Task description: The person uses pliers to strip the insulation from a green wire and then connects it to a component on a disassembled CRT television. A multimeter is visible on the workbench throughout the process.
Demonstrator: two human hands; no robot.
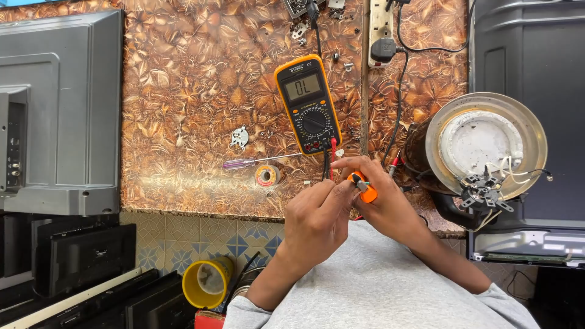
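Patterned bench (183, 91), multimeter (308, 103) behind: left hand (317, 219) and right hand (381, 201) both pinched shut on small orange-handled tool (365, 187), looks light, rigid, best held by handle.

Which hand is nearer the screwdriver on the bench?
Left. The left hand sits just right of the purple-handled screwdriver's tip end, near the solder spool. The right hand is farther right, holding a small orange tool.
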